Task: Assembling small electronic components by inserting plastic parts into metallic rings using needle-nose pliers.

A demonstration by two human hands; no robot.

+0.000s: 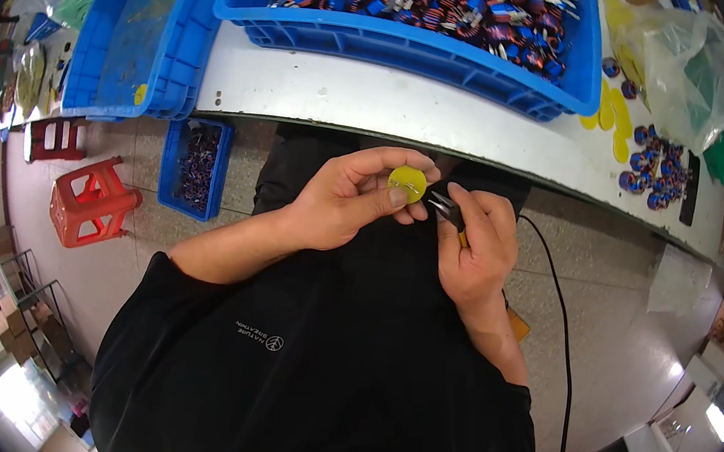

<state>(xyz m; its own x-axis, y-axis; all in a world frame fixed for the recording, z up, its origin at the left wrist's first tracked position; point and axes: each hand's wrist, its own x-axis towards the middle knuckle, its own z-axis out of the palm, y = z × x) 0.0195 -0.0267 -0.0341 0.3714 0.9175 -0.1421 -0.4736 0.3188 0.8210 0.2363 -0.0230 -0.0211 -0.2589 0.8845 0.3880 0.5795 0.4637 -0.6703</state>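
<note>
My left hand [343, 198] pinches a round yellow disc [408, 178] between thumb and fingers, in front of the table's edge. Small metallic wire ends show on the disc's face; what lies behind it is hidden by the fingers. My right hand [484, 246] is closed around a pair of pliers [446, 207], whose grey metal jaws point toward the disc. A short gap separates the jaws from the disc. Part of a yellow handle shows beneath the right fingers.
A blue tray [419, 54] heaped with copper-wound ring coils stands on the white table [307, 84]. Another blue tray [136, 45] is at left, and coils [658, 170] with yellow discs [619, 147] lie at right. A red stool [92, 202], a blue bin [169, 189] and a black cable [566, 341] are lower.
</note>
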